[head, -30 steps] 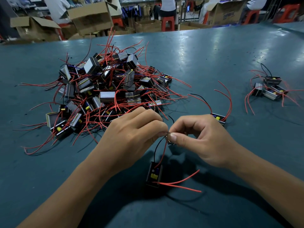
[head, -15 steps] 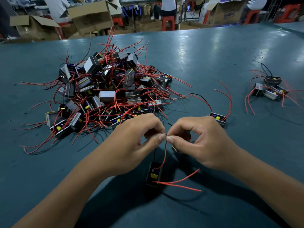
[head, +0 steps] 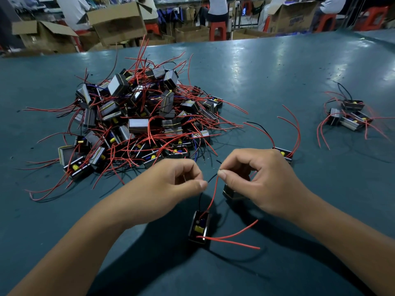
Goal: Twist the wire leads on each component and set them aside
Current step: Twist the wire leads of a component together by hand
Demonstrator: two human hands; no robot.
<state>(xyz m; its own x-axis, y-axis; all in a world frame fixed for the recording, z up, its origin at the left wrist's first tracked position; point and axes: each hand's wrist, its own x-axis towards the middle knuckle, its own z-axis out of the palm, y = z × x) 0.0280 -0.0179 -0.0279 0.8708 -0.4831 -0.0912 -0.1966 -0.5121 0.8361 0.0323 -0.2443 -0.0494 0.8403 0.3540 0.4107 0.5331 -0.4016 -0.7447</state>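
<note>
Red-wired black box components still heap high on the teal bench — only a few set aside — while both hands, left hand and right hand, pinch one component's leads.

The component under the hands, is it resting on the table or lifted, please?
Resting: the component lies on the table, leads rising to both hands.

teal table, cardboard boxes behind

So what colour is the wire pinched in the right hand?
Red wire, pinched by the right hand; the head view shows it best.
</note>
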